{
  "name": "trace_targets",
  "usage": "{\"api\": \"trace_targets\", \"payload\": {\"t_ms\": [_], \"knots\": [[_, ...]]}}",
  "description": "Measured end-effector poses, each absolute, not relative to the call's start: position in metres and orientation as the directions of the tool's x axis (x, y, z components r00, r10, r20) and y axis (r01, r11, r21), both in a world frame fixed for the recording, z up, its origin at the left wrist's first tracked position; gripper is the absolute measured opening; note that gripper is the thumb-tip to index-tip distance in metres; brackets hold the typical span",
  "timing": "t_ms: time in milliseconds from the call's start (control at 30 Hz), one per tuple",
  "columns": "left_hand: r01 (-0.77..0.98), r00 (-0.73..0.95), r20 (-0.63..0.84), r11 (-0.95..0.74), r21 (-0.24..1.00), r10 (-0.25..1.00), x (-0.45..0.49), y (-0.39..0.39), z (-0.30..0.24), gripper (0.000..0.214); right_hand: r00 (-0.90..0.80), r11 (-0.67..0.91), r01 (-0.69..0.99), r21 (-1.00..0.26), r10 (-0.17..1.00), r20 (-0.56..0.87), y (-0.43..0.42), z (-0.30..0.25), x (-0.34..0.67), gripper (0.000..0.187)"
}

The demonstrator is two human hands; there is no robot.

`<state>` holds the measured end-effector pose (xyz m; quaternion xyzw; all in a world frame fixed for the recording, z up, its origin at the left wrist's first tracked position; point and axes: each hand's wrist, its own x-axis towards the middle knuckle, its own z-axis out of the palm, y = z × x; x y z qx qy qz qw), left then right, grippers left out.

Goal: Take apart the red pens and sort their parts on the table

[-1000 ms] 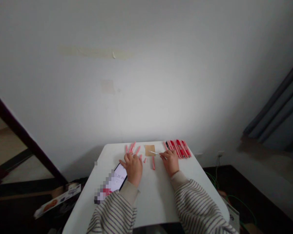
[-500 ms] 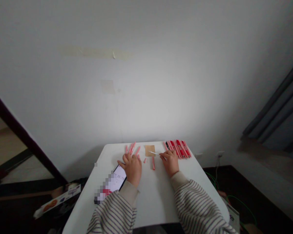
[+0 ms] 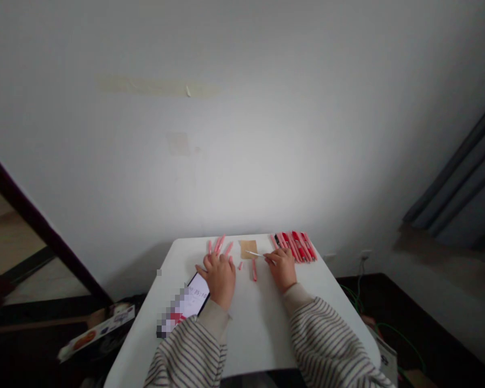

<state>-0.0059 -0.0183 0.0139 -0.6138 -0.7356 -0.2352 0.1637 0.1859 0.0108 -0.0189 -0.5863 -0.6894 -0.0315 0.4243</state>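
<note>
My right hand [image 3: 282, 269] pinches a slim white pen refill [image 3: 253, 253], whose tip points left over a small tan paper square [image 3: 248, 247]. Pink pen barrels [image 3: 218, 245] lie at the far left of the white table, just beyond my left hand [image 3: 221, 277]. That hand rests low with its fingers apart and thumb out to the left; its fingertips are close to the pink pieces, partly hiding them. Between my hands lie a short pink pen part [image 3: 254, 270] and a tiny pink cone-like tip [image 3: 240, 265].
A row of pink and red pens [image 3: 297, 248] lies at the far right of the table [image 3: 262, 334]. Beside my left wrist is a phone [image 3: 192, 299] with a lit timer screen. A plain wall [image 3: 242, 161] rises behind the table. Green cables [image 3: 353, 299] run along the floor at right.
</note>
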Motion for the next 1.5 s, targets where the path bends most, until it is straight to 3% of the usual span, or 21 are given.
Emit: {"api": "trace_targets", "payload": {"t_ms": [533,1133,1500], "knots": [[0.910,-0.136,0.478,-0.082,0.407,0.868,-0.0063,-0.0135,0.0151,0.016,0.003,0.361,0.824,-0.437,0.769,0.640,0.0077,-0.0133,0.1839,0.016],[0.898,-0.154,0.437,-0.059,0.435,0.886,-0.0048,-0.0164,0.0213,0.011,-0.006,0.374,0.814,-0.445,0.771,0.637,0.0083,-0.0138,0.1837,0.016],[0.926,-0.197,0.442,0.019,0.376,0.875,-0.0070,-0.0168,0.0217,0.012,0.018,0.350,0.829,-0.437,0.763,0.646,0.0079,-0.0138,0.1854,0.016]]}}
